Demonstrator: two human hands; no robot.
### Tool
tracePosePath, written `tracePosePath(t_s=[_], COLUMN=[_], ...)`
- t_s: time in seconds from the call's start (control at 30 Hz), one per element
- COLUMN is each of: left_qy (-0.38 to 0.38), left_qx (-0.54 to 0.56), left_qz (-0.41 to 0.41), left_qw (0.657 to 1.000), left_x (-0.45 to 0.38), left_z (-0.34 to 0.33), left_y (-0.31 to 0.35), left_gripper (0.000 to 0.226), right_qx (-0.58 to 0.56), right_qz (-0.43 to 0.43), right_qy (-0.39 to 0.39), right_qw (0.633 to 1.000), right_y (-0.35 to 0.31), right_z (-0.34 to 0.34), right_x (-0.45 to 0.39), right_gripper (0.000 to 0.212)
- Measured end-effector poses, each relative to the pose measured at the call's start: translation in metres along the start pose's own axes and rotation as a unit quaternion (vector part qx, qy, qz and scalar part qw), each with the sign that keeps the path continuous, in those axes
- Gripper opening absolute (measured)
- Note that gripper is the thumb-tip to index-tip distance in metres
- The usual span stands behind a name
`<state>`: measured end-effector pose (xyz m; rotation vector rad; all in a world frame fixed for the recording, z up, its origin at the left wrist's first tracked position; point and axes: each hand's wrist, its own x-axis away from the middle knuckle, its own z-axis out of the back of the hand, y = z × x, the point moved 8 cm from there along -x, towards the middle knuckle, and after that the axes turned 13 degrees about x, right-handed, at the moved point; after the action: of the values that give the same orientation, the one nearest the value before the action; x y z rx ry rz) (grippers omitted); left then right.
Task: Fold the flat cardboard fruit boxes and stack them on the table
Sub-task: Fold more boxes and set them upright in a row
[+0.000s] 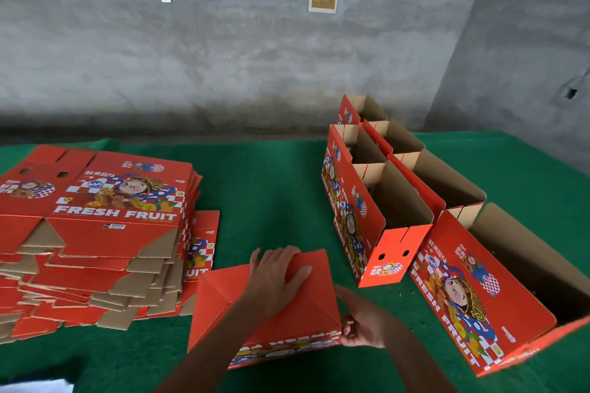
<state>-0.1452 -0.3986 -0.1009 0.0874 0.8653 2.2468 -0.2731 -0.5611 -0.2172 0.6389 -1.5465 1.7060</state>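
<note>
Step in hand, as judged: bottom flaps of one red printed cardboard fruit box (255, 313) are being locked shut. The box stands bottom-up on the green cloth-covered table (274, 188), near centre, between the stack of flat red cardboard box blanks (95, 233) on the left and the group of folded open-topped red boxes (399, 201) on the right.

The left hand (277, 277) is laid on the flap panel, fingers (300, 273) straight and spread, pressing down. The right hand (364, 325) is curled round the box's near-right corner, gripping it.

Next move, by judgement: flaps are pressed until seated, then the box is flipped upright and set beside the folded ones.

Box look: plain red bottom with diagonal creases, "FRESH FRUIT" print partly visible upside-down on the near wall. Flaps look nearly flat; whether they are fully interlocked cannot be told.
</note>
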Motion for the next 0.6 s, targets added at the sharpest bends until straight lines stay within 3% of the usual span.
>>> tracePosePath(t_s=[0.1, 0.2, 0.27, 0.33, 0.43, 0.5, 0.6], left_qy=[0.015, 0.035, 0.054, 0.075, 0.079, 0.058, 0.02], left_qx=[-0.01, 0.108, 0.219, 0.318, 0.413, 0.482, 0.6], left_qz=[-0.041, -0.032, -0.012, 0.011, 0.09, 0.183, 0.273], left_qw=[0.999, 0.993, 0.974, 0.945, 0.903, 0.855, 0.752], left_x=[-0.004, -0.008, -0.012, -0.017, -0.025, -0.021, -0.001], left_z=[0.027, 0.061, 0.081, 0.09, 0.081, 0.059, 0.016], left_y=[0.023, 0.034, 0.033, 0.028, 0.014, 0.0, -0.011], left_gripper=[0.05, 0.055, 0.054, 0.042, 0.048, 0.059, 0.066], right_qx=[0.087, 0.179, 0.262, 0.385, 0.536, 0.591, 0.636], right_qz=[0.05, 0.177, 0.3, 0.399, 0.39, 0.346, 0.296], right_qy=[0.03, 0.052, 0.108, 0.206, 0.32, 0.34, 0.333], right_qw=[0.994, 0.966, 0.911, 0.807, 0.677, 0.645, 0.63], right_y=[-0.054, -0.107, -0.137, -0.159, -0.16, -0.143, -0.101], right_z=[-0.001, -0.002, -0.005, -0.015, -0.041, -0.051, -0.054], right_x=[0.018, 0.041, 0.063, 0.083, 0.091, 0.079, 0.055], right_gripper=[0.059, 0.041, 0.035, 0.042, 0.05, 0.051, 0.056])
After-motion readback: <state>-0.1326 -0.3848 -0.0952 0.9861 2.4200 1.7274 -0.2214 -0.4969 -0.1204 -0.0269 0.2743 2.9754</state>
